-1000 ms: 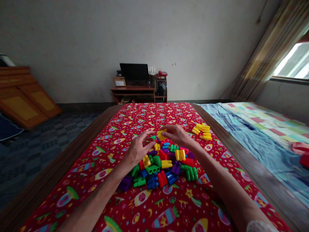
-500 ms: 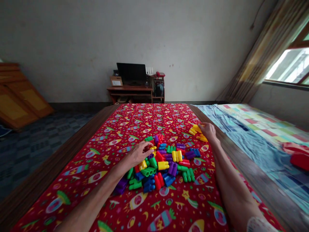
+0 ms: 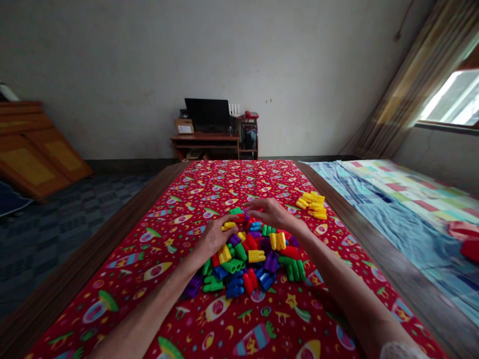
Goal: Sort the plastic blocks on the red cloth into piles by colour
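A heap of plastic building blocks (image 3: 256,256) in red, green, blue, purple and yellow lies on the red patterned cloth (image 3: 157,234). My left hand (image 3: 216,235) is closed on a yellow block (image 3: 229,226) at the heap's left side. Over the far side of the heap is my right hand (image 3: 272,211), its fingers apart and reaching left, with nothing seen in it. Several yellow blocks (image 3: 314,203) form a separate group on the cloth, farther off to the right. More yellow blocks (image 3: 278,242) lie among the other colours in the heap.
The cloth covers a long table with dark wooden edges (image 3: 339,219). To the right is a bed (image 3: 404,199) with a blue and checked cover. A desk with a monitor (image 3: 208,114) stands against the far wall, and a wooden cabinet (image 3: 45,149) is at the left.
My right hand has left the separate yellow group and moved left over the heap, its fingers now apart. My left hand has lifted a yellow block slightly up and left.
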